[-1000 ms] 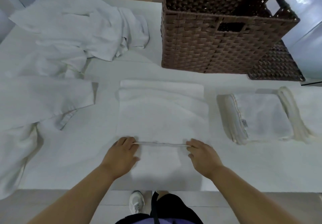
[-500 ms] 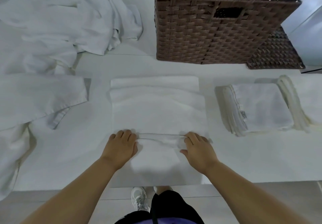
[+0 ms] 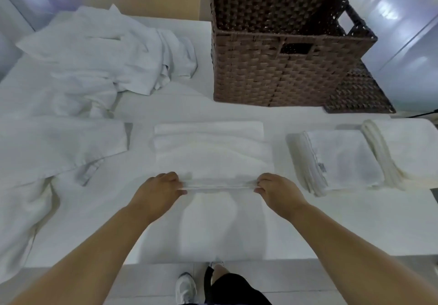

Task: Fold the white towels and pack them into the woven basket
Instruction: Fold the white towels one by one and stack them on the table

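Fingers of the left hand (image 3: 157, 192) and the right hand (image 3: 279, 192) are curled round the near hem of the towel (image 3: 213, 155), which is pinched at both ends and held raised, while its far part is laid flat on the table (image 3: 355, 221). Folded towels (image 3: 343, 160) are stacked to the right. Farther back the basket (image 3: 272, 74) is set upright, and a heap (image 3: 94, 51) of loose towels is piled to its left

Cool, even light from above flattens my worktop (image 3: 343, 228); the white towel (image 3: 213, 153) nearly washes out. A soft shadow pools below my left hand (image 3: 158, 193) and right hand (image 3: 278, 193). Glare streaks the wall (image 3: 391, 10). Edges bow; detail is soft.
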The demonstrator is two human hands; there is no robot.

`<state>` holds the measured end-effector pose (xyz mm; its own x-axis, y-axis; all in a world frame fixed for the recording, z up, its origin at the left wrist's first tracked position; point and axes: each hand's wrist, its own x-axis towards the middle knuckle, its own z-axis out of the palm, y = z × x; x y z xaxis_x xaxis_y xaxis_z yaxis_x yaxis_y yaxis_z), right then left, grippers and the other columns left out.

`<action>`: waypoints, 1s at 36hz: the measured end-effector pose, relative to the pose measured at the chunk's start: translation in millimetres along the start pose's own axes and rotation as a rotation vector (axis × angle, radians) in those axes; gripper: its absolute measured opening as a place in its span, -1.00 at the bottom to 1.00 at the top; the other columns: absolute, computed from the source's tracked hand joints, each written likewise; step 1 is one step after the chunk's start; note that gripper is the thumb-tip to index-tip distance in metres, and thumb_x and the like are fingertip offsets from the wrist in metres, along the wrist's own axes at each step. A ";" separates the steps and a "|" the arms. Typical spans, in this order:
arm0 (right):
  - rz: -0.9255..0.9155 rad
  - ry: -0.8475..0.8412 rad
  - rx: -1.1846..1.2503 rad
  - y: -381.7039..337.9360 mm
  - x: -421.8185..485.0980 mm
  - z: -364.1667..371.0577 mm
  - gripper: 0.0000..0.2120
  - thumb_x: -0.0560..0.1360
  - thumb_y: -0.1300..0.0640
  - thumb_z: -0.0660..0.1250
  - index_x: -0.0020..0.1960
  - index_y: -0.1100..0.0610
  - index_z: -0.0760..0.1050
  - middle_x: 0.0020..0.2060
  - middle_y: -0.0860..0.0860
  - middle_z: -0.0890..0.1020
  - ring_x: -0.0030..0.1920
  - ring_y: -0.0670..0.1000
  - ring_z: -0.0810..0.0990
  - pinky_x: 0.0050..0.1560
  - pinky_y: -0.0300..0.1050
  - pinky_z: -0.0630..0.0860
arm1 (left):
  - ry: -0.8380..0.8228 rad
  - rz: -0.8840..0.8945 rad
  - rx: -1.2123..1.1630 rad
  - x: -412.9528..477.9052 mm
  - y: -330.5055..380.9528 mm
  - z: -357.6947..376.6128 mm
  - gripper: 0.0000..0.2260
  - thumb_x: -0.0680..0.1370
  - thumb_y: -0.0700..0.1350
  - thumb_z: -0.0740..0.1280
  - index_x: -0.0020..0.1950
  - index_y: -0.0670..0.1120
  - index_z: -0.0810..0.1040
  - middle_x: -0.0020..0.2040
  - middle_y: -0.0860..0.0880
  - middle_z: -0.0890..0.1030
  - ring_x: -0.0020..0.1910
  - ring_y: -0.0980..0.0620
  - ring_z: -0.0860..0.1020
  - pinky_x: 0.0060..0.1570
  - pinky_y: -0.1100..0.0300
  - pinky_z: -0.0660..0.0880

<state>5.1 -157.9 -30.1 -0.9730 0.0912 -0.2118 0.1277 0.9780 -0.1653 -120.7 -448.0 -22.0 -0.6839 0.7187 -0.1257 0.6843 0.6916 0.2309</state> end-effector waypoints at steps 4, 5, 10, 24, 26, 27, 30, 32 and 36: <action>0.035 0.057 0.028 -5.0 19.6 -57.1 -0.70 0.59 -0.02 0.21 0.07 0.17 0.57 0.05 -0.01 0.58 0.08 0.04 0.54 0.10 -0.09 0.44 | 0.154 -0.018 -0.074 19.2 -6.9 -48.2 -0.80 0.56 0.01 0.28 0.03 -0.03 0.66 0.01 0.04 0.56 -0.02 -0.02 0.55 -0.07 0.18 0.41; 0.033 0.091 0.020 -6.5 23.7 -73.7 -0.70 0.58 -0.03 0.22 0.06 0.17 0.57 0.05 -0.01 0.58 0.08 0.04 0.54 0.10 -0.09 0.43 | 0.202 -0.015 -0.082 24.1 -7.7 -63.0 -0.81 0.55 0.00 0.31 0.00 -0.03 0.67 0.02 0.04 0.57 -0.02 -0.02 0.56 -0.07 0.18 0.42; 0.020 0.277 -0.045 -13.8 35.0 -156.8 -0.68 0.56 -0.07 0.25 0.00 0.17 0.60 -0.02 0.05 0.59 0.05 0.07 0.53 0.09 -0.07 0.41 | 0.327 0.034 -0.166 43.3 -5.6 -141.6 -0.92 0.46 -0.08 0.43 -0.13 -0.04 0.72 -0.03 -0.02 0.63 -0.05 -0.01 0.59 0.01 0.08 0.47; 0.023 -0.090 0.163 -50.1 -25.2 -289.8 -0.86 0.36 -0.04 0.51 -0.28 0.01 0.65 -0.32 -0.07 0.64 -0.33 -0.06 0.53 -0.23 -0.11 0.51 | -0.154 0.062 -0.201 18.8 5.4 -275.6 -0.90 0.36 0.05 0.49 -0.34 0.21 0.65 -0.21 0.25 0.65 -0.22 0.27 0.56 -0.21 0.40 0.42; 0.028 -0.083 0.141 -50.8 -26.7 -291.7 -0.86 0.36 -0.03 0.51 -0.22 0.03 0.66 -0.25 -0.07 0.66 -0.21 -0.02 0.60 -0.14 -0.07 0.56 | -0.145 0.069 -0.197 19.6 6.6 -277.9 -0.86 0.36 0.03 0.49 -0.37 0.24 0.63 -0.21 0.24 0.66 -0.20 0.22 0.57 -0.20 0.36 0.44; 0.037 -0.071 0.134 -50.4 -26.0 -291.5 -0.86 0.36 -0.03 0.51 -0.21 0.04 0.66 -0.24 -0.06 0.67 -0.19 -0.01 0.62 -0.13 -0.06 0.57 | -0.122 0.067 -0.196 20.6 6.9 -277.6 -0.86 0.36 0.03 0.50 -0.37 0.24 0.63 -0.21 0.23 0.66 -0.20 0.19 0.58 -0.17 0.30 0.47; 0.065 -0.012 0.105 -45.9 -19.1 -287.0 -0.85 0.36 -0.02 0.51 -0.24 0.06 0.65 -0.25 -0.04 0.65 -0.23 -0.01 0.60 -0.18 -0.11 0.55 | -0.035 0.057 -0.188 24.3 7.7 -271.9 -0.86 0.35 0.04 0.50 -0.38 0.23 0.63 -0.21 0.21 0.66 -0.20 0.18 0.58 -0.15 0.26 0.47; 0.085 0.052 0.100 -41.2 -11.7 -280.7 -0.85 0.37 -0.01 0.50 -0.25 0.06 0.63 -0.27 -0.06 0.64 -0.26 -0.07 0.56 -0.24 -0.20 0.51 | 0.053 0.059 -0.180 27.3 6.9 -265.3 -0.86 0.35 0.04 0.50 -0.37 0.22 0.61 -0.21 0.21 0.66 -0.19 0.20 0.57 -0.14 0.30 0.46; 0.112 0.205 0.106 -33.2 3.8 -269.3 -0.84 0.41 -0.01 0.47 -0.24 0.07 0.59 -0.23 -0.09 0.61 -0.20 -0.09 0.56 -0.23 -0.27 0.47 | 0.269 0.093 -0.149 33.5 3.5 -255.2 -0.97 0.40 0.03 0.47 -0.23 0.12 0.67 -0.15 0.18 0.65 -0.11 0.18 0.56 -0.06 0.30 0.44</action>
<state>-54.6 -139.5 234.0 -0.9690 0.2444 -0.0362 0.2454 0.9356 -0.2539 -205.8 -439.8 220.9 -0.6758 0.7200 0.1578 0.7163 0.5912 0.3706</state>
